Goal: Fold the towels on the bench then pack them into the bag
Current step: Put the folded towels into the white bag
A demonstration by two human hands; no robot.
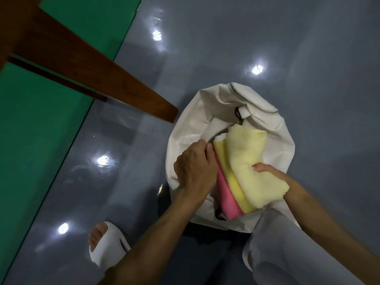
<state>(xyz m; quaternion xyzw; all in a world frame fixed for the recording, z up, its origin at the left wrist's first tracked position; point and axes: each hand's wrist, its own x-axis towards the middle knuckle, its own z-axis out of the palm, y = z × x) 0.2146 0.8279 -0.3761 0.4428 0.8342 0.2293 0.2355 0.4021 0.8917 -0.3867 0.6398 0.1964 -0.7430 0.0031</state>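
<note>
Both hands at bag (185, 128) mouth: left hand (194, 165) pulling rim, right hand (267, 171) gripping towels (246, 159).

A white bag (230, 153) stands open on the grey floor (267, 48) beside a wooden bench (82, 64). The left hand (195, 167) pinches its rim, and the right hand (267, 171) grips folded towels (244, 159) (pale yellow, yellow, pink) at the bag's mouth.

The scene is dim and cool-toned. Overhead lamps show only as several small white glare spots on the glossy grey floor (267, 48). Soft shadow pools beneath the wooden desk (82, 64). Wide-angle distortion bends lines near the edges, and the whole picture is slightly soft and smeared.
</note>
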